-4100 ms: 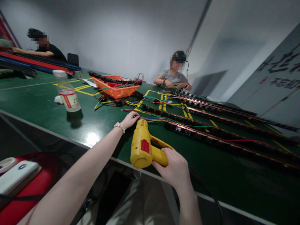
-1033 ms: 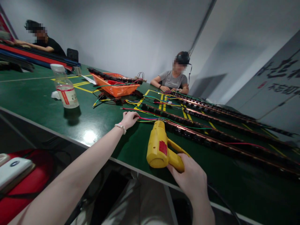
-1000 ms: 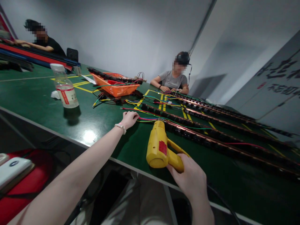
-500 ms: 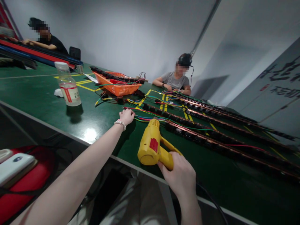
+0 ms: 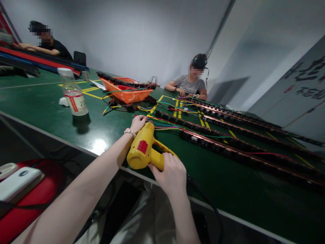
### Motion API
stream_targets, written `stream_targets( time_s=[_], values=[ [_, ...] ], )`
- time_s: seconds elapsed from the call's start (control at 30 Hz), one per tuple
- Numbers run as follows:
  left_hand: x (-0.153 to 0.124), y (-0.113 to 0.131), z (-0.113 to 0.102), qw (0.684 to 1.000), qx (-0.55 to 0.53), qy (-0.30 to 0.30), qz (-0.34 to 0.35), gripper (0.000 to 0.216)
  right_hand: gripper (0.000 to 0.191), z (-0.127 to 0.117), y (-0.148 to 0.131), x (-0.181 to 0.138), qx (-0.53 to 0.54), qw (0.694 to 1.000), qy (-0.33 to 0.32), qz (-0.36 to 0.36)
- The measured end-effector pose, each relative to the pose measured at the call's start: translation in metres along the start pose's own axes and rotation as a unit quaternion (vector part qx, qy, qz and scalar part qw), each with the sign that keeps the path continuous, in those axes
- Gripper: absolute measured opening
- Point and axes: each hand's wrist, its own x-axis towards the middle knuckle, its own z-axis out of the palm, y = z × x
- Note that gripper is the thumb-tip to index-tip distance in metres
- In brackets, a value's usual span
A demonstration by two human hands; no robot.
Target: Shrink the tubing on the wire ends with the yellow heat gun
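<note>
My right hand [image 5: 172, 174] is wrapped round the handle of a yellow heat gun [image 5: 141, 147], whose nozzle points away from me. The nozzle end is close to my left hand [image 5: 139, 122], which is closed at the ends of a bundle of coloured wires [image 5: 165, 128]. Part of its fingers is hidden behind the heat gun. The wires run right, to a long black bar with copper strips [image 5: 210, 144] lying on the green table [image 5: 111, 123].
More copper-and-black bars [image 5: 228, 123] lie further back on the right. An orange basket [image 5: 129, 96] holds similar parts. On the left stand a plastic bottle [image 5: 74, 98] and a crumpled tissue [image 5: 64, 101]. Two people sit across the table. A black cord [image 5: 208, 200] hangs near my right forearm.
My right hand has moved the heat gun left, bringing its nozzle beside my left hand. The left hand has stayed near the same place, closed at the wires.
</note>
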Motion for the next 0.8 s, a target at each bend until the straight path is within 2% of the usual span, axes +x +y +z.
stream_targets(
  time_s=[0.13, 0.3, 0.5, 0.8],
  values=[
    [0.006, -0.008, 0.000, 0.999, -0.050, -0.008, -0.011, 0.033, 0.044, 0.002, -0.005, 0.004, 0.010, 1.000, 0.000, 0.002],
    [0.007, -0.012, 0.002, 0.991, -0.133, -0.008, -0.035, 0.027, 0.043, -0.001, 0.002, 0.006, 0.026, 1.000, -0.008, -0.002],
    [0.000, -0.005, 0.000, 0.983, -0.179, -0.013, -0.036, 0.030, 0.041, -0.009, 0.017, 0.008, 0.040, 0.999, -0.027, 0.012],
    [-0.004, 0.005, 0.001, 0.977, -0.205, -0.003, -0.053, 0.022, 0.039, -0.020, 0.052, -0.007, 0.014, 0.999, -0.024, 0.043]
  ],
)
